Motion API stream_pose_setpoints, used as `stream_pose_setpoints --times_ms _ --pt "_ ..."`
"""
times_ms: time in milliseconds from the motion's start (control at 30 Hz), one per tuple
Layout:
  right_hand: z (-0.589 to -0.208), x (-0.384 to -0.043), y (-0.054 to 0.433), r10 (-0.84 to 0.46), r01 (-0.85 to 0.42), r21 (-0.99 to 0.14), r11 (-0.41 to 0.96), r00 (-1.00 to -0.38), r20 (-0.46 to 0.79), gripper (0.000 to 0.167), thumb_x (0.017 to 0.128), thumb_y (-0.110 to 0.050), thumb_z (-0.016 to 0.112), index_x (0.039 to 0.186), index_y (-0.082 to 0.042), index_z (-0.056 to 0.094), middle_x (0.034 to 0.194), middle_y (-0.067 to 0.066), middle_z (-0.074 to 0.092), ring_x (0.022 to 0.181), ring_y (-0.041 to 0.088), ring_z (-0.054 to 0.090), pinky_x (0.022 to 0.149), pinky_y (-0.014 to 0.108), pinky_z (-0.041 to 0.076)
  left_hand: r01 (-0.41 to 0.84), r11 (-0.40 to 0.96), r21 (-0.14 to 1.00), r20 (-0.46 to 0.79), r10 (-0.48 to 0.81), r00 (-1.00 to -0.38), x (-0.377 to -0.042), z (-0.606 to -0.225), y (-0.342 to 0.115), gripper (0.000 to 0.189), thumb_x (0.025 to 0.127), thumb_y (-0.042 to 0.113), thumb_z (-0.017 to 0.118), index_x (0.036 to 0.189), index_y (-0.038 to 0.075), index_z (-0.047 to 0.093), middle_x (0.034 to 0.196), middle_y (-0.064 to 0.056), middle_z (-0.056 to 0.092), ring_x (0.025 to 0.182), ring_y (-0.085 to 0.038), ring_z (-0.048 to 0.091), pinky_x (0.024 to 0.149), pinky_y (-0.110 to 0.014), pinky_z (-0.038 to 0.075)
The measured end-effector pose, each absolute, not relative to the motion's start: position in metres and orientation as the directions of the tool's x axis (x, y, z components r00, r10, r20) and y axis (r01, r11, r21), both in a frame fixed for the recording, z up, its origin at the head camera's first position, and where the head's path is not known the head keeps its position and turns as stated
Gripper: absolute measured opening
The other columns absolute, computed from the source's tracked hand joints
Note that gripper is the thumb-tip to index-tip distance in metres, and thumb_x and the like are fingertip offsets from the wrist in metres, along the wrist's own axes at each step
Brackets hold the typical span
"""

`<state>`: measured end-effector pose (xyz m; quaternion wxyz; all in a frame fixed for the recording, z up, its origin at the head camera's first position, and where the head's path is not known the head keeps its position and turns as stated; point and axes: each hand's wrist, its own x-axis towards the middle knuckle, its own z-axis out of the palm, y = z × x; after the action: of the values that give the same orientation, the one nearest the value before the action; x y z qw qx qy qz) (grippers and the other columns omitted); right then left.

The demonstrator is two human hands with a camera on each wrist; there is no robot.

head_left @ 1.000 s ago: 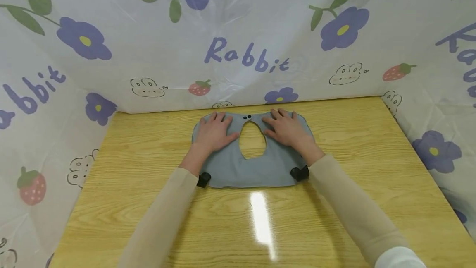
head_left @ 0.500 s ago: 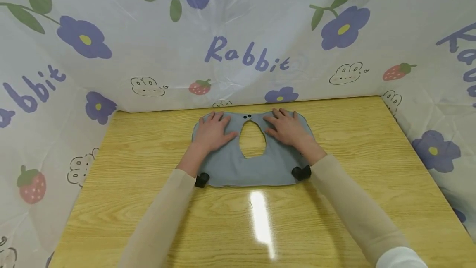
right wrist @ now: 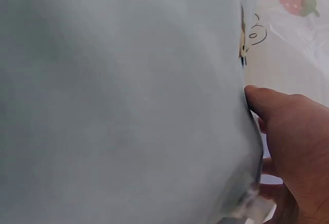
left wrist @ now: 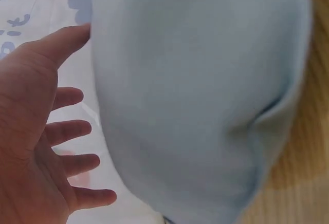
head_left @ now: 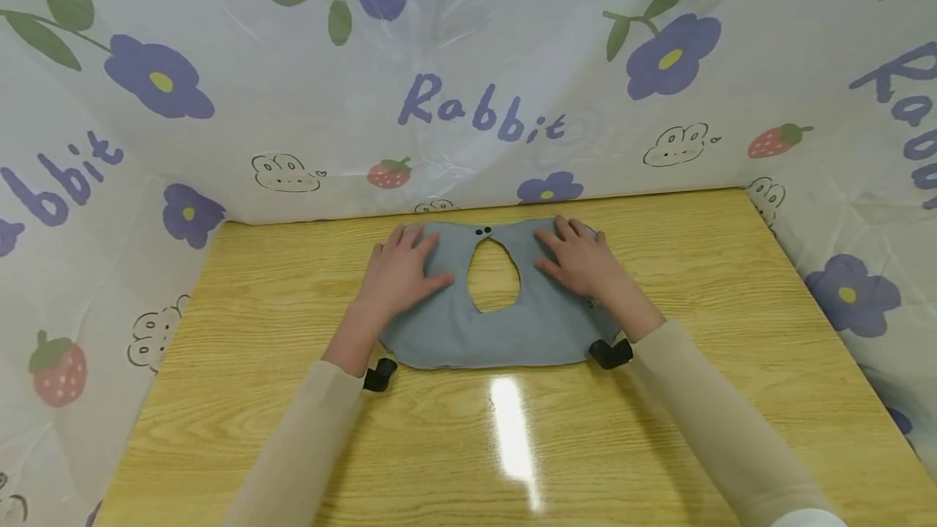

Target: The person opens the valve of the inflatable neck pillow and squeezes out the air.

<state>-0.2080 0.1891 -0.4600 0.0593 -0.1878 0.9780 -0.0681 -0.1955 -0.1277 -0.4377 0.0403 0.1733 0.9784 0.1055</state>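
A grey-blue cloth bib (head_left: 490, 340) lies flat near the back of the table, its oval neck opening in the middle. Two dark snaps (head_left: 483, 231) sit side by side at the top of that opening. Over the bib's left part is my left hand (head_left: 398, 271), fingers spread and thumb pointing inward. My right hand (head_left: 581, 259) is over the right part with its fingers extended. Spread fingers also show beside the cloth in the left wrist view. In the right wrist view, the thumb (right wrist: 262, 100) is at the cloth's edge; whether it touches is unclear.
The wood-grain table (head_left: 278, 413) extends around the bib. A white sheet (head_left: 468, 161) printed with flowers and rabbits hangs along the back and both sides. Small black wrist pieces (head_left: 610, 354) sit by each wrist, and a bright reflection lies on the front tabletop.
Both hands have moved outward, the left toward the left and the right toward the right, uncovering more of the bib. The bib stays nearly in place.
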Motion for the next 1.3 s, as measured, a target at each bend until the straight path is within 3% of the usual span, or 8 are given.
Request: stream_pose_setpoints --times_ms 167,367,733,1300 --pt "-0.462 -0.205 0.19 -0.373 -0.356 -0.153 0.922 -0.922 -0.101 0.063 0.108 -0.045 0.051 0.16 -0.013 0.039 0.165 0.025 0.023 0.149 0.046 0.024 0.106 0.074 0.031 0.343 0.912 0.224 -0.026 0.357 -0.934 -0.193 -0.445 -0.129 0.081 0.094 0.058 0.067 0.156 0.01 0.046 0.161 -0.02 0.035 0.149 -0.048 0.025 0.111 -0.068 0.031" --pt "-0.467 -0.205 0.19 -0.371 -0.352 -0.165 0.921 -0.923 -0.098 0.063 0.108 -0.044 0.051 0.16 -0.012 0.038 0.165 0.025 0.023 0.15 0.046 0.022 0.107 0.075 0.029 0.36 0.907 0.218 -0.008 0.37 -0.929 -0.193 -0.455 -0.131 0.079 0.094 0.055 0.069 0.154 0.008 0.048 0.159 -0.022 0.037 0.148 -0.049 0.026 0.114 -0.067 0.027" --pt "-0.467 -0.202 0.193 -0.37 -0.352 -0.179 0.919 -0.925 -0.085 0.063 0.108 -0.045 0.051 0.159 -0.011 0.039 0.164 0.025 0.024 0.149 0.046 0.025 0.109 0.073 0.029 0.373 0.907 0.195 0.004 0.379 -0.925 -0.19 -0.455 -0.131 0.075 0.098 0.055 0.064 0.154 0.009 0.049 0.159 -0.022 0.038 0.147 -0.049 0.027 0.114 -0.066 0.028" --pt "-0.462 -0.178 0.198 -0.376 -0.374 -0.209 0.903 -0.926 0.033 0.061 0.106 -0.041 0.058 0.155 -0.008 0.045 0.161 0.027 0.031 0.147 0.047 0.028 0.102 0.073 0.037 0.358 0.915 0.187 0.056 0.354 -0.934 -0.158 -0.44 -0.127 0.071 0.099 0.054 0.063 0.152 0.01 0.051 0.159 -0.021 0.038 0.148 -0.05 0.025 0.111 -0.068 0.031"
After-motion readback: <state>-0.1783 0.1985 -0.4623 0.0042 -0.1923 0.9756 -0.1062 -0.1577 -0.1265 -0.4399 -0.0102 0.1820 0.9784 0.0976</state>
